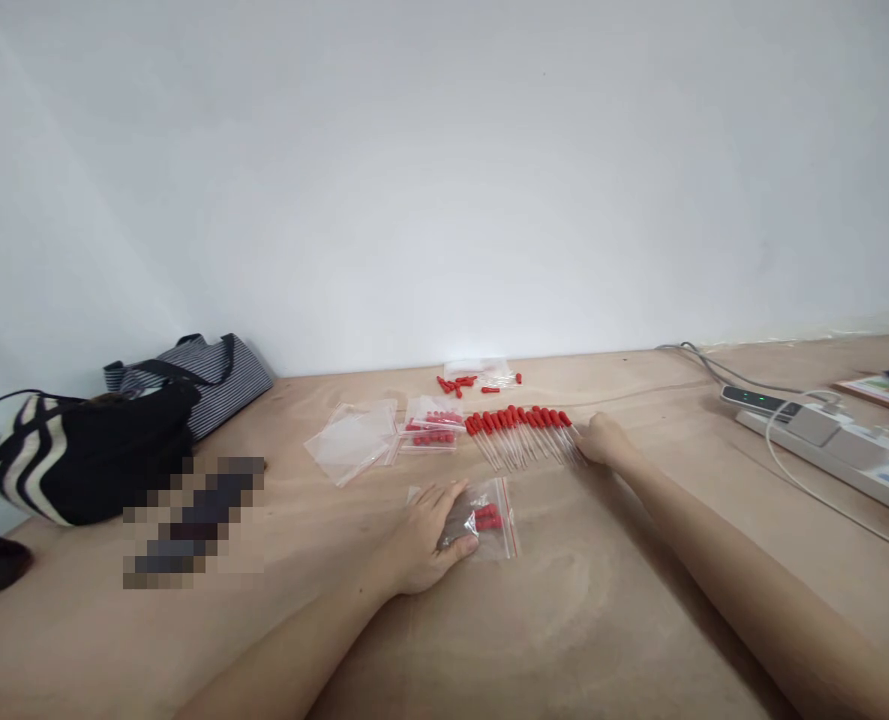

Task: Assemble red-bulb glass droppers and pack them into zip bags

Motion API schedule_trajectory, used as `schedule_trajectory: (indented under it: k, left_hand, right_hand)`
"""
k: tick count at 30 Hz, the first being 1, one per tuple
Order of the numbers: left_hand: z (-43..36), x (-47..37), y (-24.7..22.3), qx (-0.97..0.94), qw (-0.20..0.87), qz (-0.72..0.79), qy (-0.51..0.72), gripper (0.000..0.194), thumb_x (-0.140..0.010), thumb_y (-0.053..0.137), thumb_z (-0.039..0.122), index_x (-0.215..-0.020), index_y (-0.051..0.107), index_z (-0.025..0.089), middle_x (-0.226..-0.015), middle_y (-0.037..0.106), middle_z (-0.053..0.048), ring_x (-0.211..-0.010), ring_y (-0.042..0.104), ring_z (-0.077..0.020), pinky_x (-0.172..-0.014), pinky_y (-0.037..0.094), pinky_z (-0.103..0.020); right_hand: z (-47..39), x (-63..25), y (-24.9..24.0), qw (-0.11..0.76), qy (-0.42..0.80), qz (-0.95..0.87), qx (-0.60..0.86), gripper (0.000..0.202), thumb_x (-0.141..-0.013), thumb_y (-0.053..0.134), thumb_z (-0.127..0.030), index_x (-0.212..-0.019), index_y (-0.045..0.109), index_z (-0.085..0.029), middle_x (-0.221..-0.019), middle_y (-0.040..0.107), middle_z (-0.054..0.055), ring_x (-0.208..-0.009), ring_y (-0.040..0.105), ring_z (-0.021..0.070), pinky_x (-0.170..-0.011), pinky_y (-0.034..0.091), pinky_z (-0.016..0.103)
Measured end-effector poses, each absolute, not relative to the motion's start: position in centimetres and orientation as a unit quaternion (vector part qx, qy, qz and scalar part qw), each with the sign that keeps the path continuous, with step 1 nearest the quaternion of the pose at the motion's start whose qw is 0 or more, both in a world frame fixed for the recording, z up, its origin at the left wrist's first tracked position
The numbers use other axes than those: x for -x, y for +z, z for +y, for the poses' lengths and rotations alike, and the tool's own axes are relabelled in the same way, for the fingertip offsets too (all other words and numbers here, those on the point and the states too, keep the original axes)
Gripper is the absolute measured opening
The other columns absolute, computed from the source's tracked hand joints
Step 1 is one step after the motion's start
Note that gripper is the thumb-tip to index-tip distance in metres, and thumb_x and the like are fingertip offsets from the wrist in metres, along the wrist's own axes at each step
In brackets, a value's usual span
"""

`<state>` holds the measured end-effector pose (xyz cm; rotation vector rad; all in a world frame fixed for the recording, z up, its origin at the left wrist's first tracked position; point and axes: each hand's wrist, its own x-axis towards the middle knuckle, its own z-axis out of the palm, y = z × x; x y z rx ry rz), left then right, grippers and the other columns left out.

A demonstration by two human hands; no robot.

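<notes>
My left hand lies with its fingers apart on the left part of a clear zip bag, which has a few red pieces inside. At the right end of a row of red-topped clear droppers, my right hand has its fingers drawn together at the last one; its fingertips are partly hidden. Left of the row are small bags holding red pieces, beside a pile of flat, clear bags. Loose red pieces lie behind, near another clear bag.
A black bag and a striped bag stand at the left, with a blurred dark object before them. On the right are a power strip with cables and some booklets. A wall rises behind the table.
</notes>
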<state>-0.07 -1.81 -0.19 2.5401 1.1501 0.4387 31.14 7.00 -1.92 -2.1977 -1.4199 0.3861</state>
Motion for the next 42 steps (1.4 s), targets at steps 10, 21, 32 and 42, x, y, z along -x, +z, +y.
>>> schedule_trajectory:
  k: [10, 21, 32, 42]
  left_hand:
    - [-1.9, 0.1, -0.1, -0.888, 0.164, 0.403, 0.148, 0.055, -0.081, 0.047, 0.04, -0.129, 0.03, 0.02, -0.129, 0.041, -0.01, -0.118, 0.037, -0.0267, -0.097, 0.032, -0.045]
    - [-1.8, -0.1, 0.1, -0.887, 0.168, 0.403, 0.148, 0.053, -0.082, 0.044, 0.041, -0.128, 0.031, 0.017, -0.129, 0.041, -0.011, -0.118, 0.038, -0.025, -0.098, 0.032, -0.043]
    - [-1.8, 1.2, 1.1, -0.866, 0.249, 0.424, 0.086, 0.063, -0.076, 0.051, 0.03, -0.132, 0.024, 0.021, -0.138, 0.03, -0.007, -0.125, 0.027, -0.0274, -0.101, 0.029, -0.044]
    - [-1.6, 1.4, 0.9, -0.882, 0.21, 0.41, 0.097, 0.064, -0.073, 0.055, 0.038, -0.13, 0.03, 0.022, -0.135, 0.036, -0.006, -0.123, 0.03, -0.0274, -0.101, 0.028, -0.045]
  right_hand:
    - [2.7, -30.4, -0.2, 0.332, 0.276, -0.563, 0.705, 0.044, -0.071, 0.044, -0.02, -0.114, 0.033, -0.015, -0.06, 0.054, -0.003, -0.051, 0.055, 0.0131, -0.049, 0.043, 0.023]
    - [-2.7, -21.8, -1.6, 0.548, 0.547, -0.441, 0.453, 0.065, -0.064, 0.055, -0.029, -0.114, 0.013, -0.026, -0.069, 0.051, -0.008, -0.045, 0.057, 0.0114, -0.045, 0.048, 0.026]
    - [-2.8, -22.4, -1.8, 0.544, 0.547, -0.455, 0.446, 0.039, -0.061, 0.063, -0.043, -0.078, 0.035, -0.021, -0.056, 0.05, -0.008, -0.049, 0.056, 0.0102, -0.05, 0.046, 0.024]
    - [-2.5, -22.7, -3.3, 0.43, 0.431, -0.624, 0.49, 0.028, -0.057, 0.07, -0.041, -0.068, 0.061, -0.017, -0.06, 0.058, -0.001, -0.056, 0.051, 0.0116, -0.054, 0.04, 0.024]
